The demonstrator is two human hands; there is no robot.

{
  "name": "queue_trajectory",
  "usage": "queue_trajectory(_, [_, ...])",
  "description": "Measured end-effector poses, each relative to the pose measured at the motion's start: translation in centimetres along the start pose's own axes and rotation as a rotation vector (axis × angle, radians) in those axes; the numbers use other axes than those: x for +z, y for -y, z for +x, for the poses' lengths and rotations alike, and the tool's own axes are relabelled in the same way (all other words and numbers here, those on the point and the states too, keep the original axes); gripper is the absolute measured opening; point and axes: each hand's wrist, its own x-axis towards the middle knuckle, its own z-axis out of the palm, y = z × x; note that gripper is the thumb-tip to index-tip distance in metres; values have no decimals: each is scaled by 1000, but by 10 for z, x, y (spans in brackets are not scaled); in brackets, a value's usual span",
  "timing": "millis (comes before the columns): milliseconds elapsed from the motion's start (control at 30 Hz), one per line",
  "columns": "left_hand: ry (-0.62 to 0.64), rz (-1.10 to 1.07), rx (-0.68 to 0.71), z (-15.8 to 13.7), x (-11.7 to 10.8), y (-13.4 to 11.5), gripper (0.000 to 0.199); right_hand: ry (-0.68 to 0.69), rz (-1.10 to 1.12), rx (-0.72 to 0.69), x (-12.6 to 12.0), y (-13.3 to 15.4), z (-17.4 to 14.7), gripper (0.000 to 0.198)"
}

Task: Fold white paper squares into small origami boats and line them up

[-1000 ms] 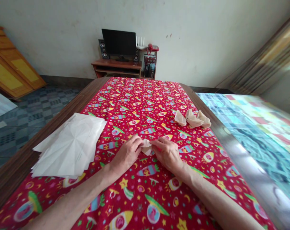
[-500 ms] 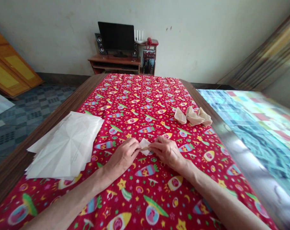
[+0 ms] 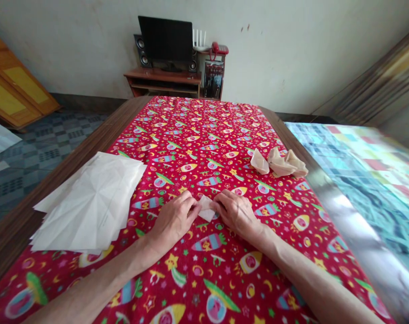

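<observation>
A small folded piece of white paper (image 3: 207,209) lies on the red patterned cloth (image 3: 204,279), between my two hands. My left hand (image 3: 180,215) pinches its left corner with thumb and fingers. At its right corner, my right hand (image 3: 236,212) grips it the same way, fingers curled over. Parts of the paper's edges are hidden under my fingertips. Farther off to the right sit several folded cream paper shapes (image 3: 281,163). To the left of my left hand lies a stack of creased white sheets (image 3: 89,202).
The cloth covers a long brown wooden table (image 3: 99,139). Beyond its far end stands a small desk (image 3: 164,76) with a monitor (image 3: 165,40), speakers and a red telephone (image 3: 219,48). A bed (image 3: 359,180) adjoins the right side, and a yellow cabinet (image 3: 18,85) stands at the left.
The head view has tilted slightly downward. My fingers have shifted on the small folded paper, whose raised middle edge now looks flatter; both hands still hold its corners.
</observation>
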Motion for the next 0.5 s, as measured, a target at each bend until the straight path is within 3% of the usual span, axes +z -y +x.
queue_trajectory(133, [13, 116, 16, 0, 0, -3, 14, 16, -64, 9, -2, 3, 2, 24])
queue_trajectory(500, [8, 179, 48, 0, 3, -1, 14, 48, -115, 34, -5, 7, 7, 23])
